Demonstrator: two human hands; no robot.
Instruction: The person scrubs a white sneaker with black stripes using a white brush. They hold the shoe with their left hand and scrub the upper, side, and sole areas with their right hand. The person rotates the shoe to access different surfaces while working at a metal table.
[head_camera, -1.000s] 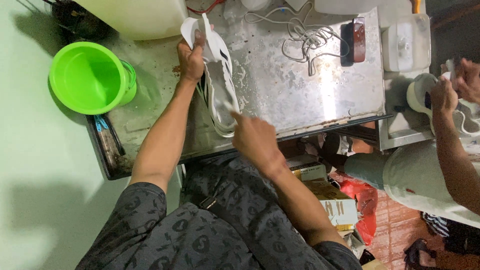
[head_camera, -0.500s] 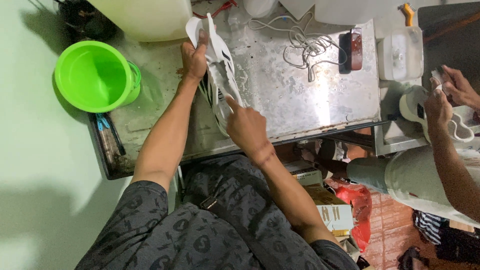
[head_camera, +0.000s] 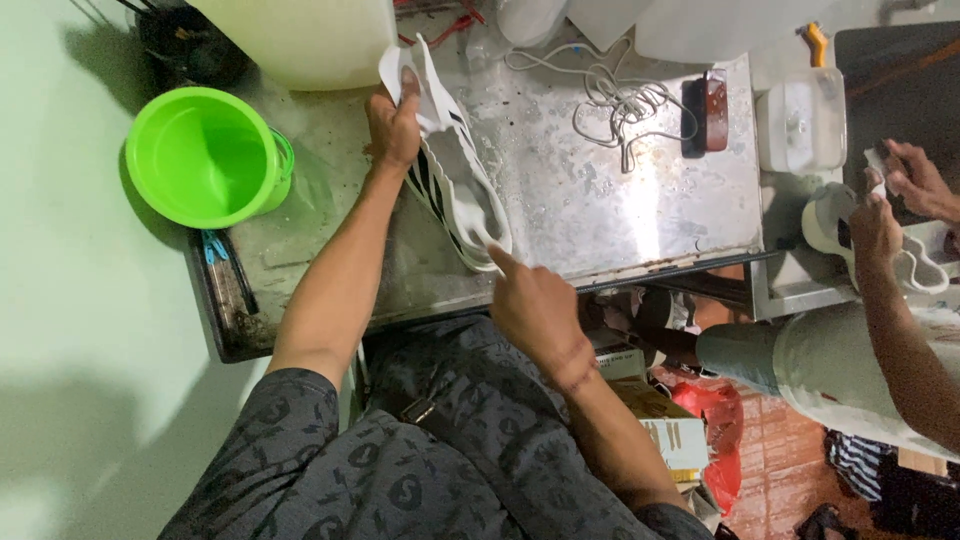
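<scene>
White sneaker with black side stripes (head_camera: 455, 185) lies on its side on the wet steel worktable (head_camera: 620, 200), its sole edge turned up and its toe toward the table's near edge. Left hand (head_camera: 393, 125) is closed around the shoe's heel end, thumb over the pulled-out white tongue or lining. Right hand (head_camera: 535, 305) is loosely curled with the index finger stretched out, its tip touching the toe; it grips nothing that can be seen. Just left of the left forearm stands a bright green plastic bucket (head_camera: 205, 155), close to the table's left edge. Beyond the shoe, a tangle of white laces (head_camera: 620, 100) lies beside a dark brown scrubbing brush (head_camera: 713, 112), both well apart from the hands. Farther right, a co-worker's hands (head_camera: 890, 205) hold another white shoe (head_camera: 835, 220).
</scene>
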